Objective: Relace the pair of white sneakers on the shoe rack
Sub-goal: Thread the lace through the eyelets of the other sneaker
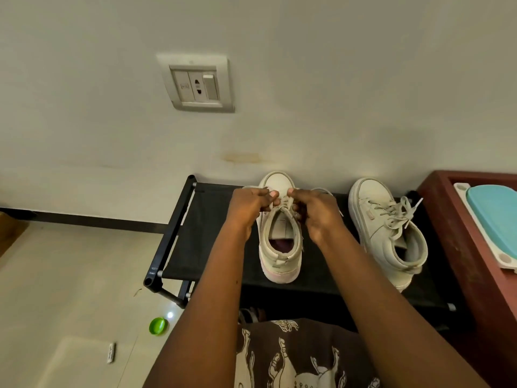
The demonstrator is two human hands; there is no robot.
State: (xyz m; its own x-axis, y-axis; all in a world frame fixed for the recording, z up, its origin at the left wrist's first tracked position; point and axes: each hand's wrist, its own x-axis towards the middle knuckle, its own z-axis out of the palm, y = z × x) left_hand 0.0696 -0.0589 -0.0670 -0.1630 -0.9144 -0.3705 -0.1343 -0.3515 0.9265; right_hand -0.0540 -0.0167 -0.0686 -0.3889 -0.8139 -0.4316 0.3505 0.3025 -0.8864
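Patterned cloth [293, 357]: brown with pale figures, nearest the lens, just in front of the shoe rack's front edge.
Shoe rack [207, 219]: black frame and black fabric top shelf, back edge against the wall.
Left hand [249, 204]: over the middle of the rack, fingers curled, pinching the lace [285, 201] at the throat of the open sneaker.
Right hand [316, 211]: close beside the left hand, fingers curled on the same lace from the other side.
Open sneaker [279, 264]: mid-rack, toe to the wall, heel to the front; both hands cover most of its eyelets.
Laced sneaker [389, 233]: on the rack's right part, apart from its mate, lace ends loose.
Tabletop [461, 219]: red-brown, touching the rack's right end, carrying a teal-lidded container [495, 217].
Wall socket [197, 84]: high above the rack's left end.
Green lid [158, 326]: on the floor, left of the rack's front corner.
White stick-like item [111, 352]: on the floor, further left of the rack; too small to name.
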